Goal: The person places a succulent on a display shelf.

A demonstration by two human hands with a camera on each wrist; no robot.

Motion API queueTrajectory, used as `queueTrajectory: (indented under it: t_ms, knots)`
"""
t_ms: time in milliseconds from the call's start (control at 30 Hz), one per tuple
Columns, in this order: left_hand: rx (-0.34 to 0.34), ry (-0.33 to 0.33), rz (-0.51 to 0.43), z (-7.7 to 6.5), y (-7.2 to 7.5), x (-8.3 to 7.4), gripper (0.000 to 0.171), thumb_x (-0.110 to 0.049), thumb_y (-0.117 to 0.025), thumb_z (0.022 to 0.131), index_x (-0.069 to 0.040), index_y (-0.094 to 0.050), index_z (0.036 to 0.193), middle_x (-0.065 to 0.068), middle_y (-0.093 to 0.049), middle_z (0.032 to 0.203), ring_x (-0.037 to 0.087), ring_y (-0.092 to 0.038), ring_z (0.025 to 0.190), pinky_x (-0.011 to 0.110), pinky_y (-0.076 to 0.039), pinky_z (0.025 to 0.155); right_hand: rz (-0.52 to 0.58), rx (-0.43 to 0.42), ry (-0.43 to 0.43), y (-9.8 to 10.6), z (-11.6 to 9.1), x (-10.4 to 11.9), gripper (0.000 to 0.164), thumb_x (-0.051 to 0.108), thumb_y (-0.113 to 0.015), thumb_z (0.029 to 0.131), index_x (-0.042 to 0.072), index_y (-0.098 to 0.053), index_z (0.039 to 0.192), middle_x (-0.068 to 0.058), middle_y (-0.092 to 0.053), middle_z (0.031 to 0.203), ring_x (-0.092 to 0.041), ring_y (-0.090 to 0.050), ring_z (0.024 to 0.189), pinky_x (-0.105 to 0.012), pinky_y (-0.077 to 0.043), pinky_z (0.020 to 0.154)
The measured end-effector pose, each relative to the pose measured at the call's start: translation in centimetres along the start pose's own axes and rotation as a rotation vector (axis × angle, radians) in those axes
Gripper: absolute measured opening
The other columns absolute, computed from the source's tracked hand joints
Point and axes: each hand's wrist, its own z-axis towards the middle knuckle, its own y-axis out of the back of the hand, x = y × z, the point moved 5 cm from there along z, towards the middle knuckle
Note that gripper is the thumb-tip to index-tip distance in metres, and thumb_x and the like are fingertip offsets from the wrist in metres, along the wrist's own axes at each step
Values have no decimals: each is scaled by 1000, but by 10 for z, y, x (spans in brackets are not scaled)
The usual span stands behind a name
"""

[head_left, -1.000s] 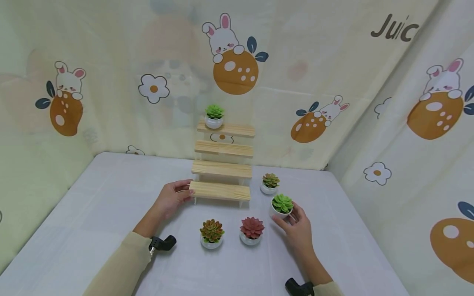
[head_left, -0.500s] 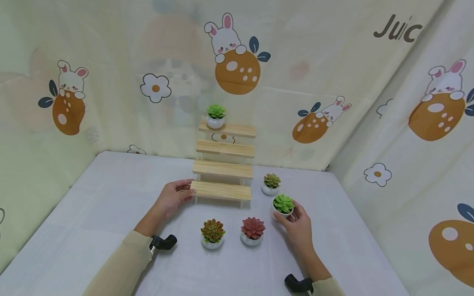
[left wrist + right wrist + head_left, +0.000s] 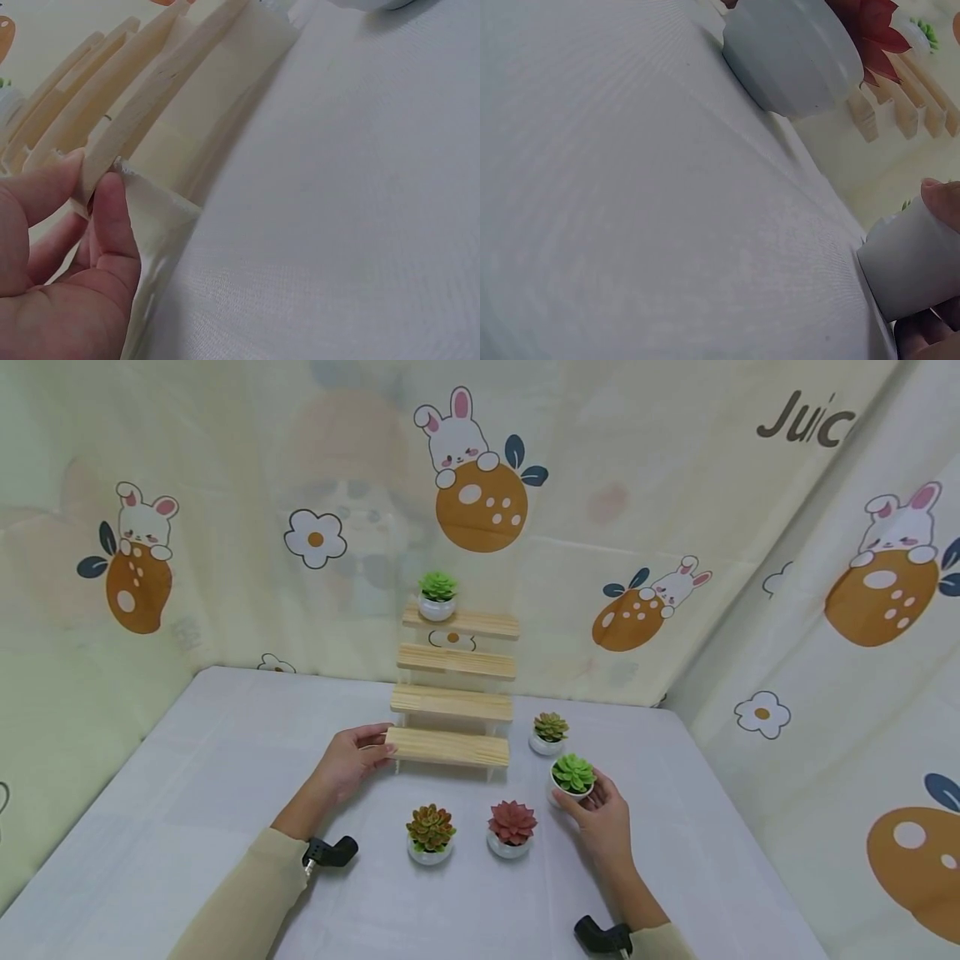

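A tiered wooden display stand point(image 3: 448, 747) rises at the back middle of the table. My left hand point(image 3: 351, 766) pinches the left end of its lowest shelf, thumb above and fingers below, as the left wrist view shows. To the right of the stand, my right hand point(image 3: 602, 818) grips a bright green potted succulent point(image 3: 573, 774) by its white pot point(image 3: 911, 262), which is down at the tablecloth. Just behind it stands a green-brown potted succulent point(image 3: 551, 728). Another bright green succulent point(image 3: 437, 595) sits on the left of the top shelf.
In front of the stand are an orange-brown potted succulent point(image 3: 431, 832) and a red potted succulent point(image 3: 512, 827), the red one close to my right hand. A white cloth covers the table point(image 3: 225, 760). A printed curtain point(image 3: 360, 618) hangs right behind the stand.
Both hands keep their holds on the stand and the pot. Only a slight shift of the whole head view shows since a second ago.
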Motion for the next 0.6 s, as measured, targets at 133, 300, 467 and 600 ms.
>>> queueTrajectory:
  t_ms: [133, 300, 467, 600]
  knots:
    - [3, 1, -4, -1, -1, -1, 53, 2, -67, 96, 5, -51, 146, 10, -61, 115, 11, -66, 93, 21, -61, 81, 15, 3, 3, -1, 1, -1, 89, 28, -87, 84, 4, -38, 155, -16, -50, 154, -26, -49, 142, 5, -41, 88]
    - [9, 0, 3, -1, 0, -1, 52, 1, -67, 96, 5, -51, 146, 10, -61, 116, 10, -66, 93, 21, -61, 81, 25, 6, 18, -1, 1, 2, 92, 33, -88, 82, 4, -40, 154, -16, -49, 155, -25, -48, 143, -3, -43, 98]
    - [11, -4, 5, -1, 0, -1, 52, 1, -67, 96, 5, -51, 146, 11, -60, 116, 11, -65, 94, 21, -61, 81, 13, 19, 42, -3, 1, 13, 89, 33, -88, 82, 6, -42, 153, -15, -51, 153, -24, -51, 140, -15, -48, 105]
    - [6, 7, 9, -1, 0, -1, 52, 1, -67, 96, 3, -52, 146, 10, -59, 117, 12, -65, 95, 21, -61, 81, 40, 31, 68, -6, 2, 24, 87, 29, -89, 80, 7, -44, 152, -15, -53, 152, -24, -55, 135, -7, -51, 93]
